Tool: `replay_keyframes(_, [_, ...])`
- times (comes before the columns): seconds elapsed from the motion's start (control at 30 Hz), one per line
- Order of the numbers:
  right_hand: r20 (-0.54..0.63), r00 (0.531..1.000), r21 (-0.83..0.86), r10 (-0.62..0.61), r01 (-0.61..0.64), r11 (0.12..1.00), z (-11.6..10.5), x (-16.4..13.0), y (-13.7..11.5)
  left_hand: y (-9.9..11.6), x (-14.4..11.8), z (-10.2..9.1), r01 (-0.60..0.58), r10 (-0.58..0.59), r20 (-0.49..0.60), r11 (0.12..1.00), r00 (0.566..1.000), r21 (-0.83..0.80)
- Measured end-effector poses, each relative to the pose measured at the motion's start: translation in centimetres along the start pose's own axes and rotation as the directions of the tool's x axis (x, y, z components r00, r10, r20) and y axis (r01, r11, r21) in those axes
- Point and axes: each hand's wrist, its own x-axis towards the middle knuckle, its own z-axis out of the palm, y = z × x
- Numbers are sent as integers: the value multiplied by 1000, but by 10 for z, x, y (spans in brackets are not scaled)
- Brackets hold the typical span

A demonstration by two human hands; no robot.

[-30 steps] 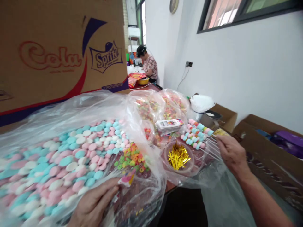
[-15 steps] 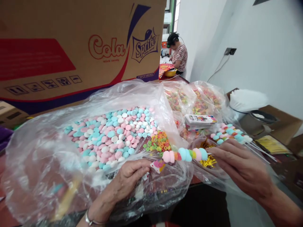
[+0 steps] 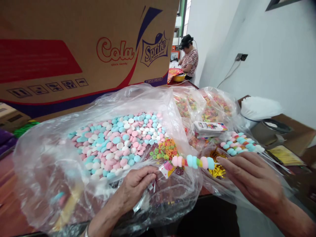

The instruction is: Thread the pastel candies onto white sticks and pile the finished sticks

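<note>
My right hand point(image 3: 254, 181) holds a candy skewer point(image 3: 194, 161) of pink and blue marshmallows by its stick, pointing left. My left hand point(image 3: 135, 187) pinches a small clear wrapper with a colourful label point(image 3: 166, 169) at the skewer's tip. Both hands hover over the near edge of a big clear bag of pink, blue and white marshmallows point(image 3: 118, 144). Coloured candy rings point(image 3: 165, 149) lie in the same bag.
A bowl of gold twist ties point(image 3: 217, 169), finished skewers point(image 3: 240, 144), label cards point(image 3: 208, 127) and bags of candy rings point(image 3: 202, 107) lie to the right. A large Cola/Sprite carton point(image 3: 81, 49) stands behind. Another person point(image 3: 189, 59) works far back.
My right hand picked one skewer from the pile at the right and brought it left to the wrapper in my left hand. The view also swung left.
</note>
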Motion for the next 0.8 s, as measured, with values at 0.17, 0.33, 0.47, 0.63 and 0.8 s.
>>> replay_keyframes(0.17, [-8,1000,1,-1,1,1000,1,1,2,-5,0,1,27,-27,-1,999,1000,-29])
replay_keyframes(0.33, [-11,1000,-10,-23,23,1000,0,4,1,-10,0,2,15,-15,0,1000,1000,4])
replay_keyframes(0.47, [-8,1000,-26,-24,24,999,-2,4,5,-12,1,2,6,-5,-12,999,1000,42])
replay_keyframes(0.63, [-11,999,-41,-31,31,999,1,7,2,-14,2,4,-12,13,-27,999,1000,38])
replay_keyframes(0.8, [-1,1000,-13,-22,22,1000,3,6,-1,-10,4,3,-26,26,2,999,1000,39])
